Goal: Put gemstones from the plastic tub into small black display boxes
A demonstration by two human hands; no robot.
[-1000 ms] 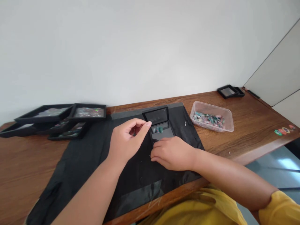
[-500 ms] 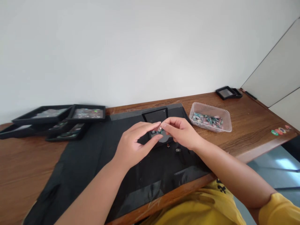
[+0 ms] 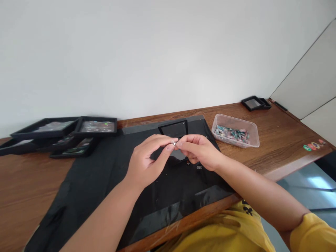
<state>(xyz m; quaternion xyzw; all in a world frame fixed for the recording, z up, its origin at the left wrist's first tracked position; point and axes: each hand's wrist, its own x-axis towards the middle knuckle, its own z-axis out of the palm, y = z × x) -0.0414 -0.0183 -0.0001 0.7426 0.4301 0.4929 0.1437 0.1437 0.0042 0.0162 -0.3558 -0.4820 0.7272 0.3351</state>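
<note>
Between the fingertips of both hands is a tiny shiny silvery piece (image 3: pixel 174 143), mostly covered by the fingers. My left hand (image 3: pixel 148 155) pinches it between thumb and forefinger. From the other side my right hand (image 3: pixel 198 150) closes on it, thumb against forefinger. Below and behind the hands lies a black-framed tray (image 3: pixel 173 129), partly hidden by them. A small silvery oval piece (image 3: pixel 199 167) rests on the black mat (image 3: pixel 168 196), with a small reddish bit (image 3: pixel 188 162) near it.
A clear plastic tub (image 3: pixel 252 133) of small green and pink pieces stands at the right. Black trays (image 3: pixel 97 126) with bagged items are stacked at the left. Small black frames (image 3: pixel 253 103) sit at the back right, and round stickers (image 3: pixel 312 146) mark the table's right end.
My left thumb and forefinger have closed together on the small piece, where there was a gap before. Both hands have shifted slightly left, and the piece is now more covered.
</note>
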